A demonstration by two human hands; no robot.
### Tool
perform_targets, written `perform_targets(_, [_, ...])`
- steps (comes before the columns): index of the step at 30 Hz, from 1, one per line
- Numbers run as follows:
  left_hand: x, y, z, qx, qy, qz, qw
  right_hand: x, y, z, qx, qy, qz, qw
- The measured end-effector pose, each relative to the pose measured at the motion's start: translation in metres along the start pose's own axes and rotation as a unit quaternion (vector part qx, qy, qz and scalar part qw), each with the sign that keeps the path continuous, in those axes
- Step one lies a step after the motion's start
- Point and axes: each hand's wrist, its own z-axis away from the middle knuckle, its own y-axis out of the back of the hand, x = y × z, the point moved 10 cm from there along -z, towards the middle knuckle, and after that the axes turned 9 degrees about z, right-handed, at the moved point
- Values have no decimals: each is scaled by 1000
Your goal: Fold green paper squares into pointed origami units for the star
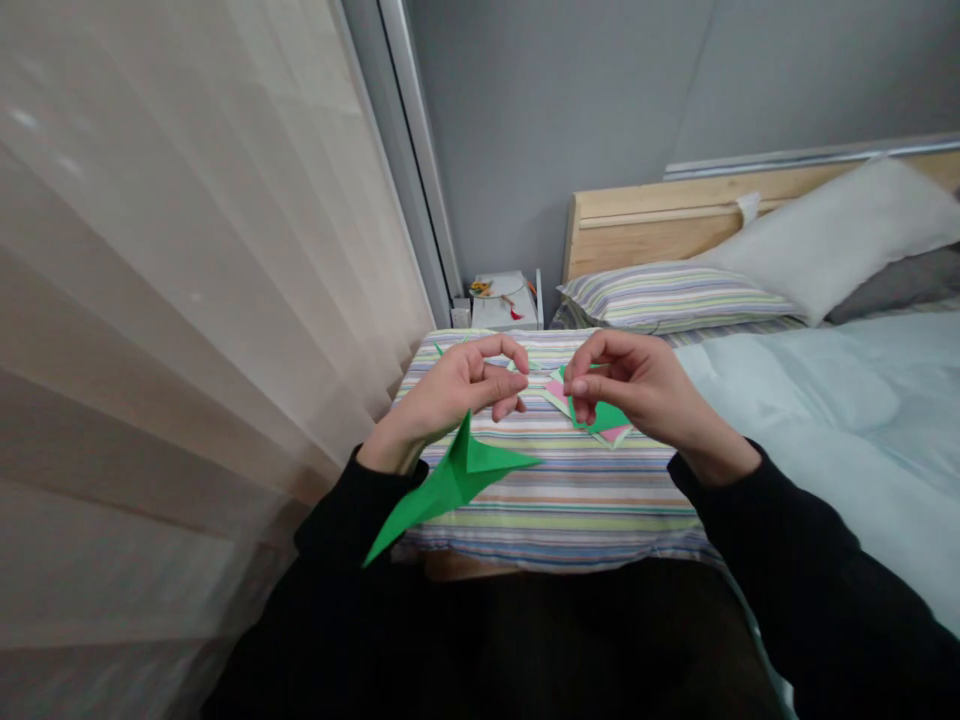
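My left hand (480, 382) is raised over the striped cloth, fingers curled and thumb close to the index fingertip. Anything in that pinch is too small to make out. Just below it, a green folded paper shape (459, 472) with long pointed ends overlaps my left sleeve; whether it hangs or rests there I cannot tell. Level with the left hand and a short gap to its right, my right hand (619, 375) is pinched closed at the fingertips. What it holds, if anything, does not show. Behind its fingers lie green paper (600, 416) and pink paper (616, 434) sheets.
A striped cloth (570, 500) covers the small table in front of me. Beyond it stands a white stand (487, 312) with small items, including a red tassel (513, 311). A pale curtain (225, 250) hangs at left; a bed with a light-blue quilt (840, 400) is at right.
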Motion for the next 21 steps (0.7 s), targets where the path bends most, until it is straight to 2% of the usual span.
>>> perform_targets(2, [-3, 19, -26, 32, -19, 0, 999, 15, 5, -25, 36, 10, 1, 999])
perform_targets(5, [-31, 58, -65, 128, -55, 9, 990, 43, -2, -53, 67, 11, 45, 997])
perform_targets(6, [-46, 71, -74, 161, -51, 13, 986, 48, -11, -58, 48, 21, 72, 996])
perform_targets(8, [-77, 84, -87, 183, -33, 14, 983, 52, -31, -60, -18, 46, 120, 992])
perform_targets(12, [-122, 82, -94, 151, 1, 31, 988, 50, -55, -47, -138, 121, 190, 965])
perform_targets(15, [-141, 77, -92, 142, 40, 74, 986, 69, -46, -45, -146, 78, 216, 962])
perform_targets(18, [-147, 74, -93, 132, 54, 90, 986, 92, -35, -46, -122, 25, 201, 972])
perform_targets(21, [-151, 75, -93, 134, 71, 91, 984, 109, -38, -45, -117, 3, 229, 966])
